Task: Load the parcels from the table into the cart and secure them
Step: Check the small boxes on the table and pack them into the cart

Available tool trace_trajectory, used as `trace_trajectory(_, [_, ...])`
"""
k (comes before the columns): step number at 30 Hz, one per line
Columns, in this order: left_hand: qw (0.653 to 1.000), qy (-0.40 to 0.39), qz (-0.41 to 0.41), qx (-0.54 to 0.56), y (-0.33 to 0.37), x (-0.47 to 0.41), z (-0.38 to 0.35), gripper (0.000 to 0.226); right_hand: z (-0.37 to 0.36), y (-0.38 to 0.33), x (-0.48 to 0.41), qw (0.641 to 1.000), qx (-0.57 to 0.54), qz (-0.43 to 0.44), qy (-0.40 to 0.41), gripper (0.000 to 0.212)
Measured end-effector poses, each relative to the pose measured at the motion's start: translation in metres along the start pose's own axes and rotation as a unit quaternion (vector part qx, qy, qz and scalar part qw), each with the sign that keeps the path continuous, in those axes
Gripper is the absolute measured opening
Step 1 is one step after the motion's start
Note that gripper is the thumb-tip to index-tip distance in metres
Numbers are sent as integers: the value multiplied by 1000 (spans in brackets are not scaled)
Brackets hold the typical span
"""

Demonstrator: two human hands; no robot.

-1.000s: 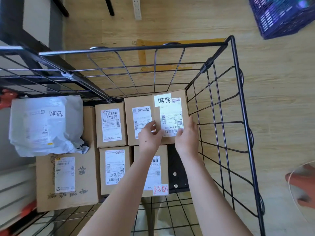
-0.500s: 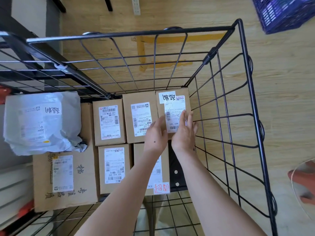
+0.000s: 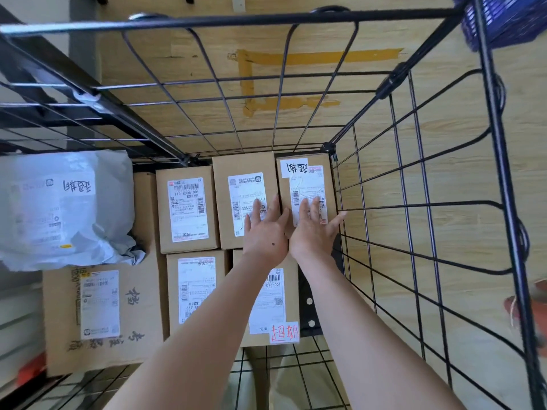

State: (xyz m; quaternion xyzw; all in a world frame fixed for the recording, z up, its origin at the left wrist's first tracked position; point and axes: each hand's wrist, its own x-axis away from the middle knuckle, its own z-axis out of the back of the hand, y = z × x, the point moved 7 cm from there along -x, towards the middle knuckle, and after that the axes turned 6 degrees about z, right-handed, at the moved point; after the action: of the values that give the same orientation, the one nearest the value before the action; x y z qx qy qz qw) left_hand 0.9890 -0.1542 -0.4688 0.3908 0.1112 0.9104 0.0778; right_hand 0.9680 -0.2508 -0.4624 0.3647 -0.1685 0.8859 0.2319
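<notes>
far right corner of cart (image 3: 266, 19): corner box (image 3: 305, 179), small, labelled, lying flat, tight against right wire wall and back wall.
right hand (image 3: 310, 232): palm down on corner box label, fingers straight and spread apart, clasping nothing.
left hand (image 3: 266, 235): palm down just beside right hand, fingers straight and apart, tips over middle back box (image 3: 245, 184) near seam with corner box; clasping nothing.
back row: left back box (image 3: 188, 208), middle back box, corner box, side by side and touching.
front row: front-left box (image 3: 196, 288) and front-right box (image 3: 278, 300), up against back row; front-right box partly hidden by left forearm, red handwriting at near end.
left of rows: large box (image 3: 100, 315) touching front-left box, grey poly mailer (image 3: 59, 208) lying on its far end; inside cart walls or not, cannot tell.
beyond cart: wood floor (image 3: 381, 179) with yellow tape (image 3: 296, 57); blue crate (image 3: 509, 19) at top right.
</notes>
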Motion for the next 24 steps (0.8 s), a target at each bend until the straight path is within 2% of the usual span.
trace_trajectory(3, [1000, 3, -3, -31, -2, -4, 0, 66, 3, -3, 1, 1000, 7, -14, -6, 71])
trace_trajectory(7, [1000, 0, -7, -23, -4, -4, 6, 62, 3, -3, 2, 1000, -2, -19, -11, 76])
trace_trajectory(12, [995, 48, 2, 82, -10, 16, 43, 52, 13, -3, 13, 1000, -18, -13, -22, 77])
trace_trajectory(16, [985, 112, 17, 134, -19, 42, 80, 31, 33, -7, 38, 997, -57, 37, 44, 68])
trace_trajectory(20, [976, 149, 31, 159, -20, 79, 117, 16, 69, -22, 77, 963, -183, 132, 149, 46])
trace_trajectory(24, [966, 181, 37, 179, -12, 129, 159, 11, 113, -32, 133, 943, -231, 172, 169, 31])
